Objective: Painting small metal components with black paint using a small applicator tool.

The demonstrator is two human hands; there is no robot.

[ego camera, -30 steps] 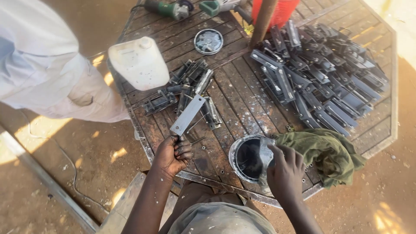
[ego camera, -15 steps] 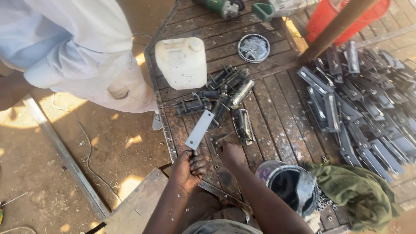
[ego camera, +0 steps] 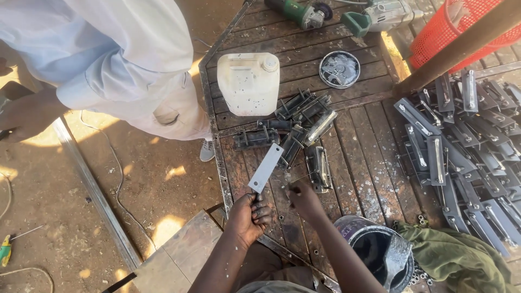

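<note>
- A flat grey metal strip (ego camera: 266, 167) is gripped at its lower end by the left hand (ego camera: 248, 216), just below the centre of the frame; the fingers (ego camera: 261, 209) are curled tight around it, and the strip slants up and to the right over the table.
- The right hand (ego camera: 304, 198) is seen just right of the left one, with its fingertips drawn together near the table top; whether something is pinched between them cannot be told.
- Both hands are placed at the near edge of a dark slatted metal table (ego camera: 369, 141) speckled with pale paint.
- A small cluster of dark metal brackets (ego camera: 296, 130) lies directly above the hands, touching the strip's upper end.
- A white plastic jerrycan (ego camera: 248, 82) stands above that cluster, in the upper middle.
- A round tin lid (ego camera: 339, 69) lies to the right of the jerrycan.
- A large heap of dark metal parts (ego camera: 467, 152) fills the right side of the frame.
- A paint bucket (ego camera: 380, 252) sits at the lower right, just beside the right forearm, with an olive-green cloth (ego camera: 461, 260) next to it.
- 2 green power tools (ego camera: 347, 15) lie along the top edge.
- Another person in pale clothing (ego camera: 103, 59) stands at the upper left, beside the table's left edge.
</note>
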